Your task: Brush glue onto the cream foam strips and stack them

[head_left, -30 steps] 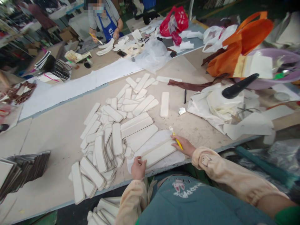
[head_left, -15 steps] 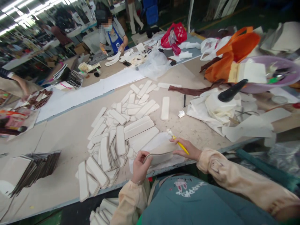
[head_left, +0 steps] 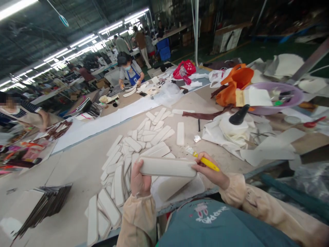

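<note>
The left hand (head_left: 140, 181) is closed around one end of a long cream strip (head_left: 167, 167), and the right hand (head_left: 212, 171) steadies the other end with its fingertips while also pinching a yellow-handled brush (head_left: 205, 161). Held by both ends like this, the strip hangs level in the air, lifted clear of the worktable (head_left: 77, 164) and just in front of the person's chest, probably so its face can be looked over; the brush bristles point away from it, not touching.

The strip is flat, pale, rounded at its ends, with a slightly raised border along the edge.

Beyond the strip, toward the far side of the table, lies a spread pile of similar cream pieces (head_left: 133, 151), overlapping one another. Right of the strip sits a heap of white material (head_left: 231, 132), and farther off an orange bag (head_left: 235, 84).
</note>
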Tool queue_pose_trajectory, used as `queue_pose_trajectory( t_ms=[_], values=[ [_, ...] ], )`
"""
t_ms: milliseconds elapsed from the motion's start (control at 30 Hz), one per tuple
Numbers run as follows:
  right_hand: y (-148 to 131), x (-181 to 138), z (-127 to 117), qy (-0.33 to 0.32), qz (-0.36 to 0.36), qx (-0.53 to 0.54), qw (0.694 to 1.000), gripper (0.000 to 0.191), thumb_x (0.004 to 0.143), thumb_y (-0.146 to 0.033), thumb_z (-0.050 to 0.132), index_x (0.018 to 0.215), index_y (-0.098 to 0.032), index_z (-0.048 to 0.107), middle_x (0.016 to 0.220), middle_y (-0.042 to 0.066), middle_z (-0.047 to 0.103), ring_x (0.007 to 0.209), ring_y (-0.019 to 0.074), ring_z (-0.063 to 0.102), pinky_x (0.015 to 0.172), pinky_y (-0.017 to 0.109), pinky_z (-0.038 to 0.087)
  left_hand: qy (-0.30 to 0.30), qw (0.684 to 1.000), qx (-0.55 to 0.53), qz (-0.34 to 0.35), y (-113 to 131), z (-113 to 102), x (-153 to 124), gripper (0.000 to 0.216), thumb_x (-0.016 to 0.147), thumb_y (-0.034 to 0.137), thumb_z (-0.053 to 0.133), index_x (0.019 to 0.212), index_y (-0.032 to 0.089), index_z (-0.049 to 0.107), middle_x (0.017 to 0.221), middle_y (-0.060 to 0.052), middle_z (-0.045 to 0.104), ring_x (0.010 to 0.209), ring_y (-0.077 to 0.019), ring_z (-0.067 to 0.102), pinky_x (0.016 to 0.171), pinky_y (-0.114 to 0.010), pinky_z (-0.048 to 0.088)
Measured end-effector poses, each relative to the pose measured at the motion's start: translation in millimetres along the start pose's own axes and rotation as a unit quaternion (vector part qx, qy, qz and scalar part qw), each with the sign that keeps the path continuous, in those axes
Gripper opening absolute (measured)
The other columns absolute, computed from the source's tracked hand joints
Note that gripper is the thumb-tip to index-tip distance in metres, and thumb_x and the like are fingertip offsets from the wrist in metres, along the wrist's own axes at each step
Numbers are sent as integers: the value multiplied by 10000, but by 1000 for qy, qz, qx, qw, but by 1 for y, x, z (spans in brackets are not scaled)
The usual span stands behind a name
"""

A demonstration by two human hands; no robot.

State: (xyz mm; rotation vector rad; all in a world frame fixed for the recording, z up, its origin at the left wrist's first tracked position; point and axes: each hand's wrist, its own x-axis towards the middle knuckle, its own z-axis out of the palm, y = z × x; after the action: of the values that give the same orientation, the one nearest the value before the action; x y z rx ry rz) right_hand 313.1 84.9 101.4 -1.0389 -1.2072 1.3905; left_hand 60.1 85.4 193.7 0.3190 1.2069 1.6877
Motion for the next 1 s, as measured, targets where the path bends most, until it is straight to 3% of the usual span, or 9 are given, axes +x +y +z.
queue_pose_trajectory(
  t_ms=[200, 400, 600, 1000],
  values=[
    [-14, 1, 0, 43, -31, -11, 999, 280, 751, -336, 683, 860, -248, 440, 764, -33, 491, 667, 130, 485, 601, 247, 414, 83, 990, -86, -73, -24, -11, 2, 112, 760, 96, 556, 832, 146, 626, 782, -31, 694, 805, -148, 654, 800, -277, 524],
    [-18, -1, 2, 38, -55, -54, 996, 219, 800, -310, 631, 893, -255, 441, 796, -23, 492, 713, 145, 491, 651, 261, 416, 55, 994, -92, -35, -31, -20, 4, 240, 762, 93, 578, 978, 180, 636, 884, -32, 705, 879, -160, 650, 845, -286, 508],
    [-14, 2, 4, 40, -69, -112, 991, 195, 823, -313, 598, 911, -256, 434, 760, -27, 474, 652, 144, 463, 591, 262, 384, 36, 995, -90, -12, -34, -24, 3, 288, 759, 128, 611, 1042, 180, 613, 934, -49, 701, 897, -168, 651, 867, -316, 494],
    [-17, 4, 6, 65, -115, -182, 974, 85, 872, -295, 515, 896, -241, 455, 764, -16, 466, 636, 138, 463, 589, 257, 380, 45, 995, -86, 1, -40, -21, 2, 242, 739, 142, 643, 977, 170, 610, 940, -52, 682, 875, -149, 642, 876, -310, 482]
  ],
)
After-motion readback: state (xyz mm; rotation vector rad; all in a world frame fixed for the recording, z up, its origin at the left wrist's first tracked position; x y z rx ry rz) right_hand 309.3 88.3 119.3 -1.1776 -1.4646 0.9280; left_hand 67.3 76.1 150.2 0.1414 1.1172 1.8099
